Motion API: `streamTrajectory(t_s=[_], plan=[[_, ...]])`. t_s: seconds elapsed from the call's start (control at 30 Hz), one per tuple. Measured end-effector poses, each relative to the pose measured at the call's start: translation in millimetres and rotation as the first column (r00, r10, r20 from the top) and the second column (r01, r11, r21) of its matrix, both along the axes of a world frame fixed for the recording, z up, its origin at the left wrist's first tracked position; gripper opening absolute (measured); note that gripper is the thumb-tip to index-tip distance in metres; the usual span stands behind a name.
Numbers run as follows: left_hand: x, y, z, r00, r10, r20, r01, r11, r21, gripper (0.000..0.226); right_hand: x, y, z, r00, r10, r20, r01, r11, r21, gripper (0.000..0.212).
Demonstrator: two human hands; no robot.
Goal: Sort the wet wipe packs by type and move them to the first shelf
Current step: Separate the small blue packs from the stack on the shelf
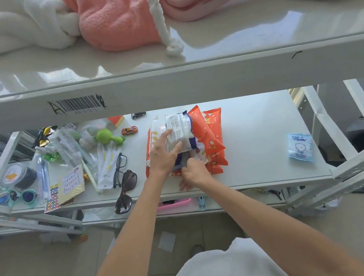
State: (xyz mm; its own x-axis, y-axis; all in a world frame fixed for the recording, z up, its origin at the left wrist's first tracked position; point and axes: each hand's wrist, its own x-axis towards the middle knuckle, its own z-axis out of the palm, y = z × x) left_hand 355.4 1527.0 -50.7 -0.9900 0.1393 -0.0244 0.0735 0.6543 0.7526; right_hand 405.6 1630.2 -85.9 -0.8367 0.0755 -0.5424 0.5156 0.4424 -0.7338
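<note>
A heap of wet wipe packs lies in the middle of the lower shelf (259,129). Orange packs (209,133) lie underneath and on the right, and a white pack with a purple edge (180,129) lies on top with its printed back up. My left hand (166,156) grips the near left side of that white pack. My right hand (194,172) is closed on the near end of the heap, fingers tucked under the packs. A small light blue wipe pack (300,147) lies alone at the right of the shelf. The top shelf (208,44) runs across above.
White and pink towels (112,17) lie on the top shelf. Left of the heap are sunglasses (126,190), black glasses (120,168), a sticker sheet (64,188), a green toy (107,137), toy cars (129,130) and several small items. White frame braces (335,136) stand at the right.
</note>
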Motion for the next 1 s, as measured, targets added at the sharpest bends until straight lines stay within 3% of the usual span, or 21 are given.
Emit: streamTrajectory(t_s=[0.1,0.2,0.3,0.4,0.6,0.67,0.77,0.83,0.9,1.0], plan=[[1.5,-9.4,-4.4,0.998,-0.059,-0.02,0.059,0.998,-0.017,0.06,1.2,-12.2,10.3,0.988,-0.134,0.078,0.141,0.985,-0.098,0.023],[-0.5,-15.0,-4.6,0.995,-0.098,0.011,0.099,0.995,-0.011,0.062,0.8,-21.0,10.0,0.976,-0.192,0.102,0.197,0.979,-0.049,0.01],[-0.5,-14.7,-4.4,0.995,-0.103,0.012,0.103,0.995,-0.007,0.062,4.2,-27.9,1.4,0.975,-0.218,0.035,0.214,0.973,0.084,0.047],[0.4,-14.5,-5.3,0.995,-0.099,0.008,0.099,0.995,-0.009,0.062,6.8,-33.0,-2.9,0.964,-0.261,0.053,0.258,0.965,0.043,0.068],[1.9,-14.9,-6.2,0.993,-0.117,0.007,0.117,0.993,-0.029,0.061,17.4,-25.8,-2.7,0.947,-0.297,0.119,0.304,0.952,-0.045,0.064],[5.1,-14.6,-5.9,0.995,-0.101,-0.016,0.1,0.995,-0.019,0.059,26.4,-20.3,5.1,0.944,-0.31,0.115,0.322,0.941,-0.103,0.049],[19.1,-8.5,-13.6,0.986,0.15,-0.068,-0.144,0.986,0.078,0.045,35.3,-12.7,15.1,0.936,-0.34,0.089,0.351,0.917,-0.187,0.023],[41.2,2.8,-16.3,0.92,0.391,-0.018,-0.381,0.906,0.186,0.037,37.5,-8.5,17.5,0.95,-0.311,-0.014,0.304,0.938,-0.167,0.015],[62.2,11.5,-19.9,0.842,0.527,0.114,-0.538,0.815,0.215,0.036,38.4,-0.3,15.7,0.958,-0.274,-0.084,0.26,0.954,-0.147,0.015],[76.7,10.0,-37.0,0.693,0.544,0.473,-0.666,0.735,0.131,0.049,43.4,14.7,9.2,0.959,-0.279,-0.048,0.246,0.905,-0.348,0.021]])
